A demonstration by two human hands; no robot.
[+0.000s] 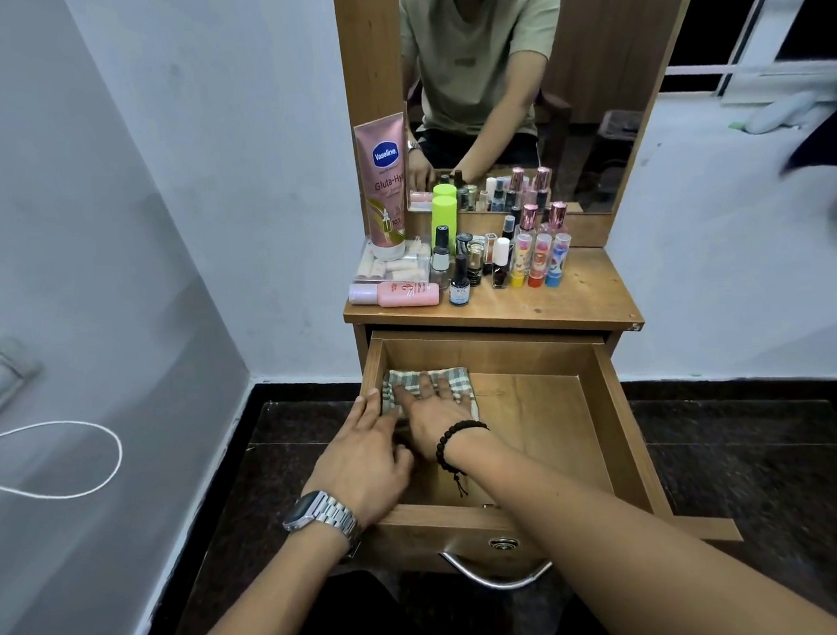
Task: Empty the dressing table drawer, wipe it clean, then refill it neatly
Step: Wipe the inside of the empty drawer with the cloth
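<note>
The wooden drawer (611,432) is pulled out, and a checked cloth (454,382) lies in its far left corner. The right hand (426,409) lies flat on the cloth with its fingers straight and spread. The left hand (367,451) rests at the drawer's left wall, fingers loose and touching the edge of the cloth; it may be pinching a fold, but the right hand hides that part. On the tabletop (580,294) above stand a tall pink lotion tube (385,189), a green bottle (444,215), small nail polish bottles (460,284) and three bright lip balms (537,260). A pink bottle (397,294) lies on its side. A mirror (513,84) stands behind them. A white cable (82,456) hangs on the left wall.
</note>
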